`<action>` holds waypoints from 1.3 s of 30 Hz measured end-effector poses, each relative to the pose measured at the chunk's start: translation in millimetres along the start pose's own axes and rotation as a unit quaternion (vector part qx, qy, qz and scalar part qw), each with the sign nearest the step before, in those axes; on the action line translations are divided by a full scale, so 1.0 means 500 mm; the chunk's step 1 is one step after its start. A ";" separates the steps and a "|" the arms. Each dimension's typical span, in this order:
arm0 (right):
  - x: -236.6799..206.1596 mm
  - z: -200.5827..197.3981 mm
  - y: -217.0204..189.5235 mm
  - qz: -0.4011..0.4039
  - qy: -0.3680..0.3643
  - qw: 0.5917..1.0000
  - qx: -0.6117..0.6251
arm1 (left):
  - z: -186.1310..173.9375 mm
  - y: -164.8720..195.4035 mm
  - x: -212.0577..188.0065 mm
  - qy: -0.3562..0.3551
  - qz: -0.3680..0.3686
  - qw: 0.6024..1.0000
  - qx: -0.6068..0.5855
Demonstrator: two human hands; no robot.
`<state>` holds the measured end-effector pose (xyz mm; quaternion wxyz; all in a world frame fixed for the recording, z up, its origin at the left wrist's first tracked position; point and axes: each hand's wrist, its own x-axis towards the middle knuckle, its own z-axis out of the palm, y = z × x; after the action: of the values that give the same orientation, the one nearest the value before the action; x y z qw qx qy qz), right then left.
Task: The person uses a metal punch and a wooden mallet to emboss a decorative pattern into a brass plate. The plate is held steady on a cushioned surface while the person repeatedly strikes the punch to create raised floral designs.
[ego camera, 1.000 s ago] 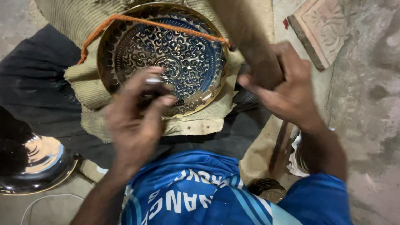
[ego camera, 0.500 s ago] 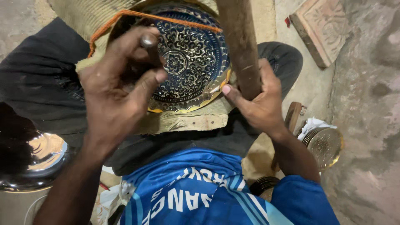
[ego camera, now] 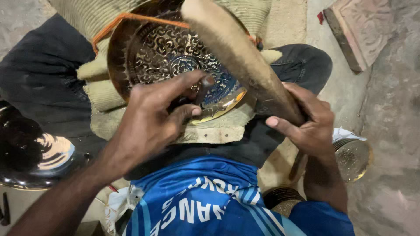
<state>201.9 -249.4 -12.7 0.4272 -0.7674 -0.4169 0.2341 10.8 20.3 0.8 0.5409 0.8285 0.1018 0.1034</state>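
Fingers [ego camera: 183, 111] of left hand [ego camera: 151, 124] pinched shut round small metal punch [ego camera: 205, 82], tip on engraved brass plate [ego camera: 144, 57]. Right hand [ego camera: 306, 122] clenched about wooden mallet [ego camera: 238, 54], raised over plate's right rim. Plate on burlap pad [ego camera: 210, 131] across lap.

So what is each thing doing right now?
Left hand: pinching a small metal tool on the plate.
Right hand: gripping the wooden mallet.
Wooden mallet: raised, tilted over the plate.
Engraved brass plate: propped tilted on the woven cushion.
Small brass dish: lying on the floor.
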 end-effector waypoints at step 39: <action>0.095 -0.041 -0.054 -0.044 -0.209 0.976 -0.029 | -0.001 0.003 -0.040 0.016 -0.052 0.998 0.039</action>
<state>230.4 -211.2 20.9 0.3181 -0.6942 -0.5368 0.3587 -8.3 14.4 1.1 0.5108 0.8411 0.1568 0.0842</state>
